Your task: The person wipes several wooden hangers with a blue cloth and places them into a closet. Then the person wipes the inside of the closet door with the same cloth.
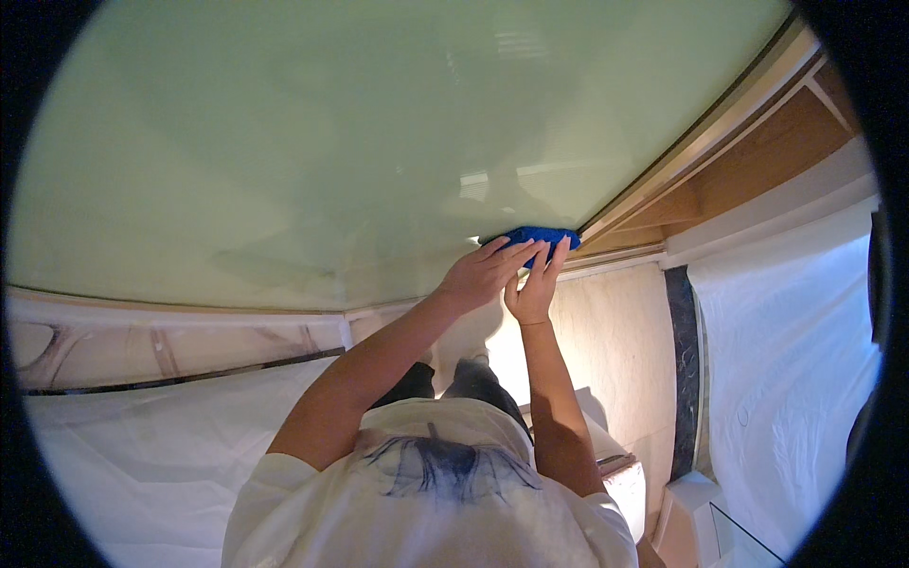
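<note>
A folded blue cloth (544,233) is pressed against the lower right corner of a large, glossy pale-green panel (331,142), close to its wooden frame. My left hand (481,275) reaches across with its fingers laid over the front of the cloth. Beside it, my right hand (536,292) grips the cloth from below with fingers pointing up. The fingertips of both hands almost meet on the cloth. Parts of the thumbs and the cloth's underside are hidden.
Wooden shelving (748,180) adjoins the panel's frame at the right. White plastic sheeting hangs or lies at the right (786,350) and the left (151,464). Pale flooring (606,341) with a dark strip (684,369) lies below, and a glass-edged box-like thing (705,516) stands at lower right.
</note>
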A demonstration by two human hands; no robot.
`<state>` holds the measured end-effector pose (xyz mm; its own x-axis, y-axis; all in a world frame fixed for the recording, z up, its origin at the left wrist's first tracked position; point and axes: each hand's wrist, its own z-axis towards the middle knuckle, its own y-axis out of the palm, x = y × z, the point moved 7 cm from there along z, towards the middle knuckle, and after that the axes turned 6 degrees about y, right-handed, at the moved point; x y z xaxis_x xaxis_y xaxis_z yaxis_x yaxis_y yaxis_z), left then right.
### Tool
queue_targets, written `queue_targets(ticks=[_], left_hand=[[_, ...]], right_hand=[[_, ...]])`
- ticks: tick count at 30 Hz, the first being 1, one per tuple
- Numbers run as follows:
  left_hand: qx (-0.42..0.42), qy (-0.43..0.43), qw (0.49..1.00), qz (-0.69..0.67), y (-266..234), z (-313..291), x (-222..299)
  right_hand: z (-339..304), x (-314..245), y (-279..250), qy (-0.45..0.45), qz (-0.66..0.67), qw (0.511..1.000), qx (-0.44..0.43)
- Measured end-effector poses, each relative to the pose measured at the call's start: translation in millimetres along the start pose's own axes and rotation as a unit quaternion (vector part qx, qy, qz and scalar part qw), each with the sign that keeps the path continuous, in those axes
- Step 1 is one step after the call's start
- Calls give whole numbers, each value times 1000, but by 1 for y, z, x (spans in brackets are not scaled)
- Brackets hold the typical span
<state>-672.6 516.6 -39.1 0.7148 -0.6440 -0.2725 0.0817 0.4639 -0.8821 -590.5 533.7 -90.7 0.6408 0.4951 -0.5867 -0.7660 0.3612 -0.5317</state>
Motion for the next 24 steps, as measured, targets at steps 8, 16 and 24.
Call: queue_targets(ticks=[8, 16, 24], left_hand=[[114, -54, 988, 92, -66, 38, -19], [21, -13, 996, 92, 11, 17, -2], [-74, 13, 996, 41, 76, -28, 14]], right_hand=[[73, -56, -52, -74, 12, 990, 116], [21, 8, 1, -10, -4, 997, 75], [-39, 40, 44, 87, 44, 994, -57]])
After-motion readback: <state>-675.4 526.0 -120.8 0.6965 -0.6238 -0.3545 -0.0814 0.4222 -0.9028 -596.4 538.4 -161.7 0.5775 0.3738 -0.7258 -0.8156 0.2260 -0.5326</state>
